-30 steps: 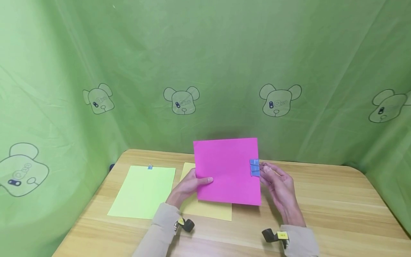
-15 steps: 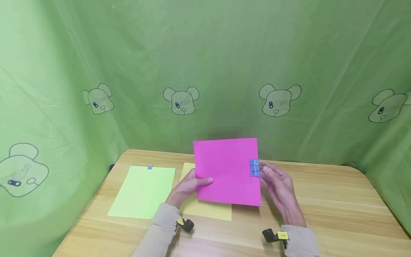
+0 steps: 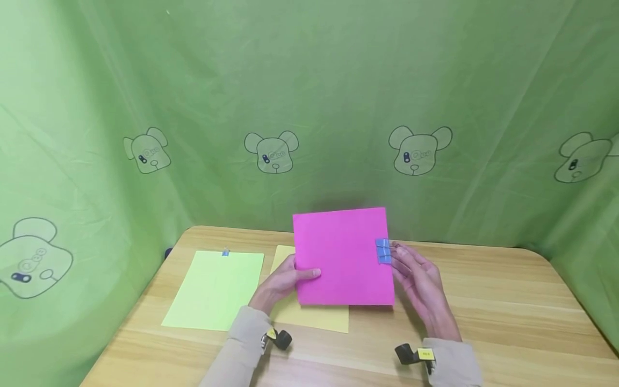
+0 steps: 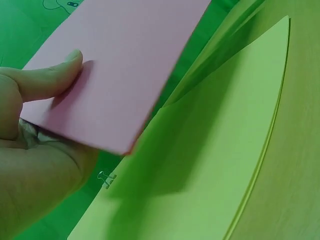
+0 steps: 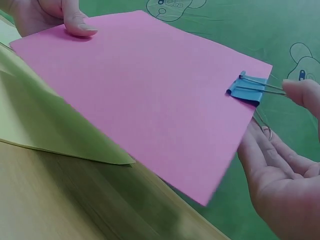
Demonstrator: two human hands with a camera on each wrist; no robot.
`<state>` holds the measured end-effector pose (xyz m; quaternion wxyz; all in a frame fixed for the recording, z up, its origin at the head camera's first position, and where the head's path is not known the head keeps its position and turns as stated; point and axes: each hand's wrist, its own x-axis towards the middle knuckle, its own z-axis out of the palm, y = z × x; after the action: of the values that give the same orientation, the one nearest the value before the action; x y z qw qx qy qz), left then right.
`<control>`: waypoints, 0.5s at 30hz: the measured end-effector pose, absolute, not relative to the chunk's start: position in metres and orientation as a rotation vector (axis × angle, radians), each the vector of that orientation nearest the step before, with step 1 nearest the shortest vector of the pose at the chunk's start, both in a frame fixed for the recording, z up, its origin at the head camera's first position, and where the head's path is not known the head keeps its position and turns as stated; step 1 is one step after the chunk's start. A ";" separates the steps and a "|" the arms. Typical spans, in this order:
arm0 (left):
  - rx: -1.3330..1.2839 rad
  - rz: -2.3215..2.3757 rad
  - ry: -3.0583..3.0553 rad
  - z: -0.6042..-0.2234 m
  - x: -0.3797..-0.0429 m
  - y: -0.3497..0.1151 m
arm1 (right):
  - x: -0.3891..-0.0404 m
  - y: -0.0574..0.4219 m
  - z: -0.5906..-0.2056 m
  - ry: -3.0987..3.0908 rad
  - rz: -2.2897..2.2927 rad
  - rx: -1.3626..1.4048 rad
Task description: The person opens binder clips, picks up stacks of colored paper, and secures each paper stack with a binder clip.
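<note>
A pink sheet or stack of paper (image 3: 343,252) is held up off the table, tilted toward the head camera. My left hand (image 3: 282,282) grips its left edge, thumb lying flat on the front and the other fingers hidden behind. A blue binder clip (image 3: 383,251) sits on the right edge, its wire handles sticking out to the right. My right hand (image 3: 423,285) holds the clip by these handles. In the right wrist view, the thumb (image 5: 302,92) touches the upper handle, while the lower handle (image 5: 263,126) lies against the fingers below.
Yellow paper (image 3: 314,320) lies on the wooden table (image 3: 503,306), partly covered from view by the pink paper. Left of it lies light green paper (image 3: 213,290) with a small blue binder clip (image 3: 225,252) on its far edge. A green curtain (image 3: 338,80) surrounds the table.
The lower edge of the pink paper has tipped slightly, its lower right corner rising a little. Both hands keep their hold and stay almost in place.
</note>
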<state>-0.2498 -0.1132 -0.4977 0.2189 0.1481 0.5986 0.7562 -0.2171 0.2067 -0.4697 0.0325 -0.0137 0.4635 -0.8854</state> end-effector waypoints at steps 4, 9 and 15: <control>0.430 2.109 1.603 -0.497 -0.250 -0.116 | -0.216 0.209 -0.468 1.475 -2.708 0.027; 0.455 2.113 1.592 -0.496 -0.251 -0.120 | -0.212 0.213 -0.460 1.560 -2.630 0.111; 0.446 2.096 1.599 -0.492 -0.252 -0.120 | -0.209 0.223 -0.446 1.867 -2.401 0.206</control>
<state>-0.2516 -0.1202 -0.4920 0.2317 0.1621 0.5818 0.7626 -0.2088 0.2227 -0.4455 0.0466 0.0674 0.6117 -0.7869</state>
